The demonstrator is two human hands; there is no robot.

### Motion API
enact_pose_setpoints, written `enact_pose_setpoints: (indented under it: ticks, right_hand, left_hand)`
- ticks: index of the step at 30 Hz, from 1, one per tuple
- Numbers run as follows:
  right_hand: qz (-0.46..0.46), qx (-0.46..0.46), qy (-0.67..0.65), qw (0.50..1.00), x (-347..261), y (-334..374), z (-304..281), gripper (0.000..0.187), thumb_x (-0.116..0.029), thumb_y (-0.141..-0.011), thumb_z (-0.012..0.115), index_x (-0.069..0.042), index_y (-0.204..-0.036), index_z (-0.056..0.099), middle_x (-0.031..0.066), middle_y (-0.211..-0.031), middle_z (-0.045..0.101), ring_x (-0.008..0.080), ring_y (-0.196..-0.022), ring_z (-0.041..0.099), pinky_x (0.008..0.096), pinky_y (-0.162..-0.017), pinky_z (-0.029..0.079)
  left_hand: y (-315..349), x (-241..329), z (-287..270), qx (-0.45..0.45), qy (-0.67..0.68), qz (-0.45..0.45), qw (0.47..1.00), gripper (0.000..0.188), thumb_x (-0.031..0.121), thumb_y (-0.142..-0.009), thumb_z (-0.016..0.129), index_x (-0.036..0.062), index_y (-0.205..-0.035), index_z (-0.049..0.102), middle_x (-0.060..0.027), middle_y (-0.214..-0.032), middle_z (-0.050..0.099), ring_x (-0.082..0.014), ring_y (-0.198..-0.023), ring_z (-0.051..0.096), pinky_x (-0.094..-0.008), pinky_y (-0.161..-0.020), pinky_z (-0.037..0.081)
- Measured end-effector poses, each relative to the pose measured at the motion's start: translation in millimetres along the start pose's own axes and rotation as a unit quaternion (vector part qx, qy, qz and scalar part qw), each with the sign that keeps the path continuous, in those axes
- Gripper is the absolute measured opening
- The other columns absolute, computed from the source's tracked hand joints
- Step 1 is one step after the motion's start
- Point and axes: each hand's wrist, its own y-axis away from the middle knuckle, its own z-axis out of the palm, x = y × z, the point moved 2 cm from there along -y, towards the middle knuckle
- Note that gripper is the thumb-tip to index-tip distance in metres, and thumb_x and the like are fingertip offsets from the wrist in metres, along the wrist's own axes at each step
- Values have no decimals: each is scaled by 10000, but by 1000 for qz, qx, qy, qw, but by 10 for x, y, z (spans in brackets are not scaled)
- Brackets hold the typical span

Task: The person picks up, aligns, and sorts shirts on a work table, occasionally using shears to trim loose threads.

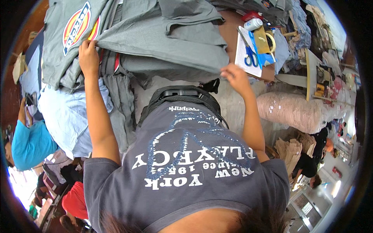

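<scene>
A grey T-shirt (163, 42) lies stretched between my hands across a pile of similar grey garments. My left hand (89, 58) pinches one end of its near edge, beside a grey shirt (54, 50) with a large oval print in red, yellow and blue. The other end of that edge is pinched in my right hand (236, 77), close to the table's front. Both forearms reach forward, and the cloth between them hangs fairly taut. Its sleeve opening shows at the far right, partly folded over.
Right of the shirt, blue-handled scissors (251, 57) lie on white paper (248, 70) near a tape roll (270, 42) and a white bottle (253, 24). Light blue cloth (62, 116) hangs at left. A wrapped pink bundle (289, 110) sits right. People in blue and red work at left.
</scene>
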Motion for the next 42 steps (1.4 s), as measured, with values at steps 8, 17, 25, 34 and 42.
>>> enact_pose_setpoints:
  ticks: [8, 17, 25, 34, 42]
  right_hand:
    - [114, 200, 193, 954, 592, 67, -269, 221, -122, -759, 552, -56, -969, 529, 150, -900, 538, 319, -860, 510, 386, -747, 404]
    - [244, 174, 257, 919, 1100, -120, -364, 375, -160, -742, 574, -79, -1092, 469, 169, -957, 547, 343, -887, 525, 423, -743, 419]
    - [349, 96, 113, 925, 1235, -176, -606, 457, -189, -674, 598, -82, -1106, 493, 118, -818, 607, 261, -766, 581, 355, -699, 434]
    - [120, 42, -358, 925, 16, -457, 254, 437, 28, -754, 515, -41, -1166, 385, 116, -845, 583, 156, -749, 587, 240, -639, 461]
    - [14, -74, -155, 985, -765, -894, 989, 437, -143, -658, 681, -85, -1047, 491, 72, -761, 560, 160, -672, 522, 262, -607, 420]
  left_hand:
    - [756, 548, 419, -100, 379, -303, 868, 210, 75, -758, 536, 14, -957, 554, -71, -762, 603, -164, -658, 572, -282, -609, 451]
    - [801, 1013, 699, -34, 584, -527, 616, 366, 161, -755, 621, -102, -979, 500, -148, -768, 589, -165, -594, 589, -208, -519, 473]
    - [695, 810, 861, -102, 467, -508, 716, 214, 158, -738, 627, -39, -779, 556, -60, -622, 564, -102, -488, 542, -189, -422, 420]
    - [735, 915, 804, 17, 757, -533, 379, 145, 77, -736, 619, 42, -822, 508, -29, -766, 544, -121, -696, 528, -254, -667, 440]
    - [673, 944, 783, -16, 745, -563, 358, 133, 47, -745, 599, 48, -832, 499, -35, -832, 550, -151, -774, 534, -306, -743, 442]
